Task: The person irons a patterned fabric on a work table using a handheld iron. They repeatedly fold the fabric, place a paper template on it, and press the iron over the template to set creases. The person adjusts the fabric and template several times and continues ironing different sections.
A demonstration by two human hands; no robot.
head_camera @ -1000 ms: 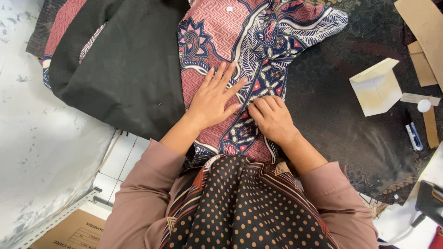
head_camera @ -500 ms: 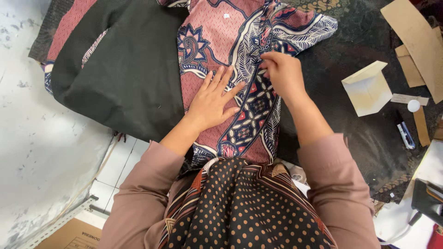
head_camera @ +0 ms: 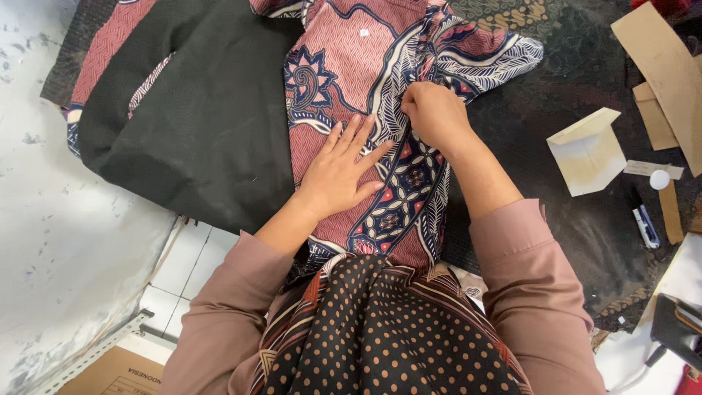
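Dark patterned cloth covers most of the tabletop (head_camera: 556,241) under me, with a pale speckled floor showing down the left side of the frame. Spread across the middle and top is the batik fabric (head_camera: 344,66), pinkish-red with navy and cream leaf and flower motifs, running from the top edge down to my lap. My left hand (head_camera: 338,170) lies flat on it near the centre, fingers spread wide, palm pressing the cloth down. My right hand (head_camera: 435,113) is just above and to the right of it, grip pressed together, pinching a fold of the batik fabric where the cream and navy striped part bunches up. Left of that, a black cloth (head_camera: 197,124) lies over the upper left, overlapping another strip of pink patterned material at its edge. Over on the right there's a folded cream paper piece (head_camera: 589,150), some brown cardboard strips (head_camera: 662,66) in the upper right corner, and a small blue and white pen-like thing (head_camera: 645,225) near the right edge. A cardboard box (head_camera: 121,371) peeks in at the bottom left.
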